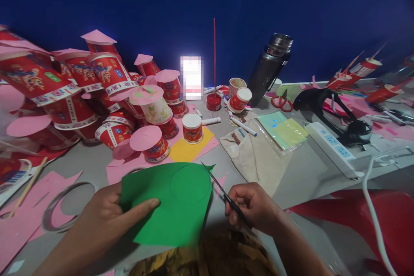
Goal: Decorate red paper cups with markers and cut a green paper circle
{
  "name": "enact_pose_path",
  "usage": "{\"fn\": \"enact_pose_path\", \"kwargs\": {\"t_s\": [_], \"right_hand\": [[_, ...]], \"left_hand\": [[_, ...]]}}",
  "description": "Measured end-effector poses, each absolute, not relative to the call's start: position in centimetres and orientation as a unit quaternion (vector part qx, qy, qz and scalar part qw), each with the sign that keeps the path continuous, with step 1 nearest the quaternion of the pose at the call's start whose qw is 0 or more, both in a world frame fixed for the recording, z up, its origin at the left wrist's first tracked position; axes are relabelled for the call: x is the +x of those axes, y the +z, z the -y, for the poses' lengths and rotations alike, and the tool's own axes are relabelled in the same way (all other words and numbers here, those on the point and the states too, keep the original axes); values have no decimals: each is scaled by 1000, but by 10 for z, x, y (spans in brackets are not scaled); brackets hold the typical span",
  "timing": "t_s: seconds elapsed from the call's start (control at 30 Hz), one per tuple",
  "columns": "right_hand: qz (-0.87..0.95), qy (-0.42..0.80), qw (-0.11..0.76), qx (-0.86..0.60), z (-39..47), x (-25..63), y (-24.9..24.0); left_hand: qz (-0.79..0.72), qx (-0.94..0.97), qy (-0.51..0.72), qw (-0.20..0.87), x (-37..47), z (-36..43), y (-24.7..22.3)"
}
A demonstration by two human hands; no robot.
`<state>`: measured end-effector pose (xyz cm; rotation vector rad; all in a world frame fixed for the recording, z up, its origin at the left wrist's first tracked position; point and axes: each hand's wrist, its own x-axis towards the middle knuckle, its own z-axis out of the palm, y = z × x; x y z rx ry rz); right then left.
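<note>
A sheet of green paper (pixel 171 211) is pinched at its left edge by my left hand (pixel 113 215), thumb on top. A thin circle is drawn on the sheet's upper right part. My right hand (pixel 247 207) grips a pair of scissors (pixel 228 198) with dark handles. Their blades point up and left, reaching the paper's right edge near a small pointed flap at the top corner. Just beyond the sheet, a small red paper cup (pixel 192 129) with a white top stands on a yellow sheet (pixel 181 150).
Red paper cups with pink paper tops (pixel 111 73) are piled at the left. A roll of tape (pixel 48 220) lies near my left forearm. Behind stand a dark thermos (pixel 268 69) and red-handled scissors (pixel 282 102). To the right are a power strip (pixel 333 148) and white cable (pixel 371 211).
</note>
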<state>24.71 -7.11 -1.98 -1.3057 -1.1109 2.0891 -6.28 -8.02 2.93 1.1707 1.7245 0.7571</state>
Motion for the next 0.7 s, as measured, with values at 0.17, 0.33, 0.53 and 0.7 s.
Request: {"fn": "enact_pose_path", "kwargs": {"t_s": [0.17, 0.33, 0.53, 0.7], "right_hand": [[406, 754, 217, -468, 72, 249, -24], [413, 753, 205, -469, 72, 251, -26], [411, 756, 208, -465, 70, 250, -23], [428, 750, 197, -464, 71, 251, -26]], "left_hand": [[-706, 452, 310, 449, -61, 78, 35], [-707, 418, 302, 484, -62, 75, 45], [-720, 392, 303, 486, -73, 68, 42], [-682, 416, 302, 520, -84, 64, 41]]}}
